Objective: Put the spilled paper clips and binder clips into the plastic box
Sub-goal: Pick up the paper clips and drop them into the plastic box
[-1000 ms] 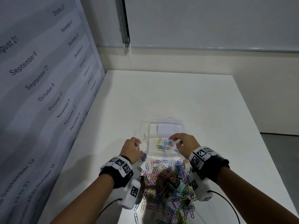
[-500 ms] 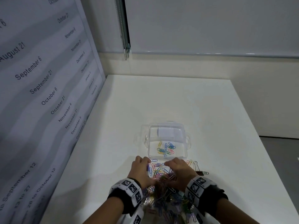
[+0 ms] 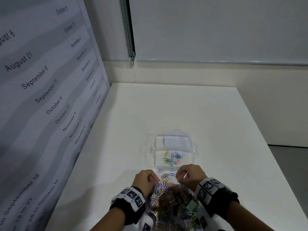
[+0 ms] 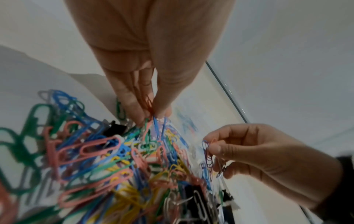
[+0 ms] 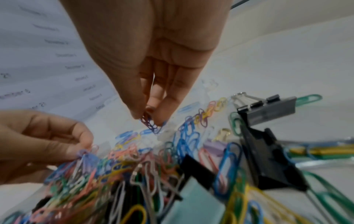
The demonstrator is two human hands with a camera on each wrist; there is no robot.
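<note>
While pinching small coloured wire paper clips between thumb and fingertips, left hand (image 3: pixel 144 179) at the near-left corner of the clear plastic box (image 3: pixel 193 144), fingers narrowed onto a red and blue few (image 4: pixel 151 109) at the top of the heap. Right hand (image 3: pixel 190 176) just short of the box's near-right corner, likewise closed narrowly on a small purple-blue bunch of clips (image 5: pixel 150 123), lifted slightly off the pile. Heaped pile of multicoloured paper clips (image 3: pixel 170 200) on the white table (image 3: pixel 183 110), directly nearer than the box and between both wrists; large pink, green, blue and yellow clips mixed through it. Black binder clips with silver wire handles (image 5: pixel 268 106) at the pile's right side, well short of the box. Inside the box, a scatter of blue, yellow, green and red clips (image 3: pixel 172 159) toward its near wall. Few loose clips (image 3: pixel 160 171) just outside that near wall.
</note>
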